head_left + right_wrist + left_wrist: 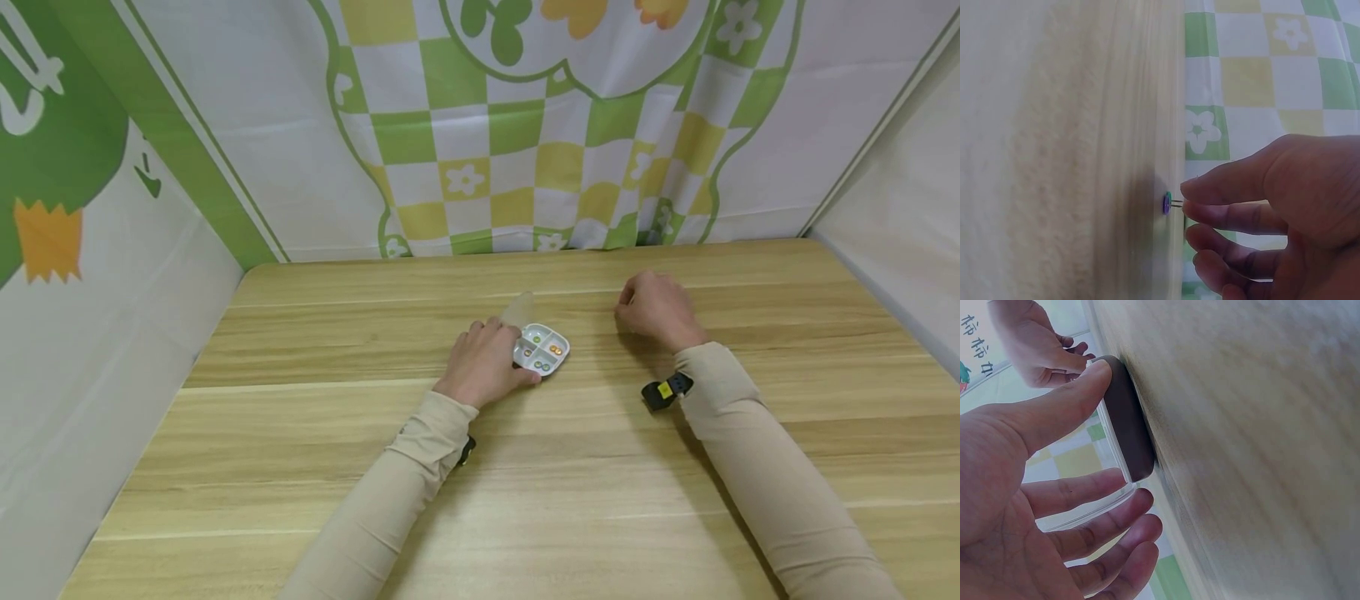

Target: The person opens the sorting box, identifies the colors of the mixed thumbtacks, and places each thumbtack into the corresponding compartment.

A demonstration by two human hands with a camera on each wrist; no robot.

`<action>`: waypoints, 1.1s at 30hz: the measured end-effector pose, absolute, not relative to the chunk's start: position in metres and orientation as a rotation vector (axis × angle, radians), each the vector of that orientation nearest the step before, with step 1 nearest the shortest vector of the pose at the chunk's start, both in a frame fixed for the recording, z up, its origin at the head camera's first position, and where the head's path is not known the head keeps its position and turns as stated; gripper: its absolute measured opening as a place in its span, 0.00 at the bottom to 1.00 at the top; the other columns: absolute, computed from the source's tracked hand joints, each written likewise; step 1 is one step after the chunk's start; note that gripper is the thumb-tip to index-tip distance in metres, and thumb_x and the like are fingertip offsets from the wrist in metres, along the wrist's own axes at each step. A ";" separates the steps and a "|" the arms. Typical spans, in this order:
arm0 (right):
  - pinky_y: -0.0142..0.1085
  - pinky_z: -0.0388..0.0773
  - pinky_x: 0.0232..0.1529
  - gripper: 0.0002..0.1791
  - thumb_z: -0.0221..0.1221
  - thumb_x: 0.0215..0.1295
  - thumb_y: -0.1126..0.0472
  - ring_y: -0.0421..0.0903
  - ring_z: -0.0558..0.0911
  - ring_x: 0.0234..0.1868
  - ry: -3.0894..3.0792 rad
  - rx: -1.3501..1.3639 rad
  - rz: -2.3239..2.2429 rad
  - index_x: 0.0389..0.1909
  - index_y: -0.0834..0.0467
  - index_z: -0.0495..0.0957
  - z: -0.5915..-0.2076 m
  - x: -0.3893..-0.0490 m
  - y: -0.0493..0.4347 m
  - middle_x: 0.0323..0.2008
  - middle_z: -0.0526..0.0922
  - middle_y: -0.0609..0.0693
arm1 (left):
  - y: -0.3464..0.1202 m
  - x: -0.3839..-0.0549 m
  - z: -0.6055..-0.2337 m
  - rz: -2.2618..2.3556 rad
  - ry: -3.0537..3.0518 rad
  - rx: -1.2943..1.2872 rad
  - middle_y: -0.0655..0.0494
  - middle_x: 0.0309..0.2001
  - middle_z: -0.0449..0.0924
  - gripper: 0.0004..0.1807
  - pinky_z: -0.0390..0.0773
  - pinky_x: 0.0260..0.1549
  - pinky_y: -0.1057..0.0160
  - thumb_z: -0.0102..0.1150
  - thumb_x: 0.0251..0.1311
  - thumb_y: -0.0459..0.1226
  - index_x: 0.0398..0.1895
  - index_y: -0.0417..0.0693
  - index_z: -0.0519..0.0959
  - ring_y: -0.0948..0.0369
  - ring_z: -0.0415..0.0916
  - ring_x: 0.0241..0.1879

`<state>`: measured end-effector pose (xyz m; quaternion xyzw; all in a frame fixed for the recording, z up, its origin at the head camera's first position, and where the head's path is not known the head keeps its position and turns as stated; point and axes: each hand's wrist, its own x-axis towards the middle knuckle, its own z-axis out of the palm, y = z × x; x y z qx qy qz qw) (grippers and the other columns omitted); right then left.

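Observation:
My left hand holds a small white four-compartment case on the table, thumb at its near edge and fingers at the far side. The left wrist view shows its dark base. The clear lid stands raised at the back left. Small round green pieces and orange pieces lie in the compartments. To the right of the case, my right hand pinches two thin metal prongs between thumb and forefinger. On their end is a small green-and-purple disc, close above the table.
The wooden table extends around both hands. A green, white and yellow checked curtain hangs along its back edge. White fabric walls stand on the left and right sides. Black straps are on both wrists.

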<state>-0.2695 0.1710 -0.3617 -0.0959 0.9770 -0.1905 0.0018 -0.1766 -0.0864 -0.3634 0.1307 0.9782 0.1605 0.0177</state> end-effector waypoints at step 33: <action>0.48 0.75 0.28 0.08 0.55 0.59 0.64 0.56 0.81 0.33 3.058 -0.299 -0.561 0.27 0.59 0.84 -0.366 -0.271 0.170 0.31 0.84 0.57 | -0.087 -0.176 -0.363 0.494 3.040 0.413 0.44 0.50 0.79 0.34 0.74 0.48 0.50 0.76 0.53 0.53 0.56 0.39 0.81 0.49 0.75 0.48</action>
